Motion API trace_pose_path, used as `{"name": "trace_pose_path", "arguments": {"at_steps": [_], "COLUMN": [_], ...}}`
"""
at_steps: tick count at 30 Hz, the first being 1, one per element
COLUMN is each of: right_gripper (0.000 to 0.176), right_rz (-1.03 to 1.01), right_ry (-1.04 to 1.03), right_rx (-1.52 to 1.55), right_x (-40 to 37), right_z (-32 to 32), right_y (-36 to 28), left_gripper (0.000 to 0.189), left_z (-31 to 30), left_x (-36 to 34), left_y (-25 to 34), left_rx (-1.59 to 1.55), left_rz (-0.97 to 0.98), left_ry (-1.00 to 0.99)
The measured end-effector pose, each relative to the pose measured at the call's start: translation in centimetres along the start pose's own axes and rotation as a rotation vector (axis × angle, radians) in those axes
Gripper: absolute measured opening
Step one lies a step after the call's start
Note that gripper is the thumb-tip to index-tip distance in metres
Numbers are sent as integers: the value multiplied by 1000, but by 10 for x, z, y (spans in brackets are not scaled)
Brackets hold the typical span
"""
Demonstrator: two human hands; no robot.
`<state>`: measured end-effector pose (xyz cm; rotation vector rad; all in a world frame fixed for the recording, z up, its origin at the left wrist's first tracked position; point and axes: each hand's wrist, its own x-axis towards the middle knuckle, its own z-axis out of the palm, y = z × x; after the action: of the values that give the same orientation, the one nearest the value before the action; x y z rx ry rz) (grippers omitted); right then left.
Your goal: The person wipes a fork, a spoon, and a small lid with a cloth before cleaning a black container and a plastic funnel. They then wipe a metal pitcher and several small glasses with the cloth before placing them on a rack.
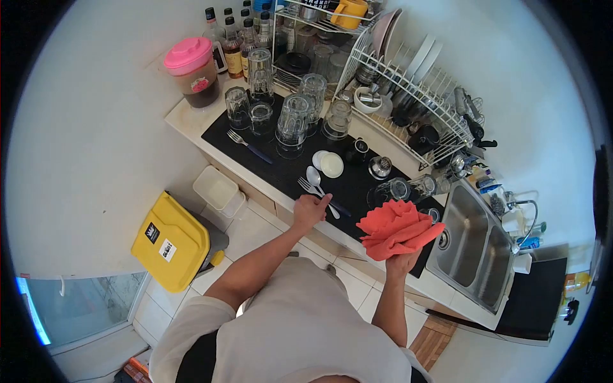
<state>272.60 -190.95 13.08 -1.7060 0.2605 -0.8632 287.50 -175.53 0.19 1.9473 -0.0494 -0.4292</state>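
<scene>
My left hand is closed at the front edge of the black mat, with its fingertips at the handles of a fork and a spoon. In my right hand is a bunched red cloth, held above the mat's right part. Another fork with a dark handle lies farther left. Two white round lids sit just behind the spoon. Several clear glasses stand toward the back of the mat.
A double sink is at the right. Behind the mat stands a white dish rack. A pink-lidded container and several bottles are at the back left. Below the counter are a yellow-lidded bin and a white tub.
</scene>
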Motion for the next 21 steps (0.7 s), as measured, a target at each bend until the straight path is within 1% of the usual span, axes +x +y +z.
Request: {"name": "trace_pose_path", "arguments": {"at_steps": [4,6,7,10,13,16,19,21], "right_gripper": [77,75,74,70,65,57,50,47], "right_rz": [25,74,64,30,7,37,44,52], "right_ry": [1,23,15,-1,20,44,-3,-70], "right_rx": [77,157,165,173,150,116,55,43], "right_x": [-7,-8,-8,-11,-13,-16,-12,-11], "right_z": [2,4,5,6,7,8,10,10], "right_y": [1,2,2,7,20,26,20,12], "left_gripper": [51,49,49,44,37,32,27,23], "left_z": [3,14,17,17,4,-1,-10,-20], "left_x": [15,22,24,25,14,1,-6,-14], "left_y": [7,-8,-13,-17,-9,-8,-19,-24], "left_rx": [356,400,422,464,255,90,-3,-159], "left_rz": [28,84,114,93,-15,11,119,97], "left_ry": [1,87,131,99,21,131,224,181]}}
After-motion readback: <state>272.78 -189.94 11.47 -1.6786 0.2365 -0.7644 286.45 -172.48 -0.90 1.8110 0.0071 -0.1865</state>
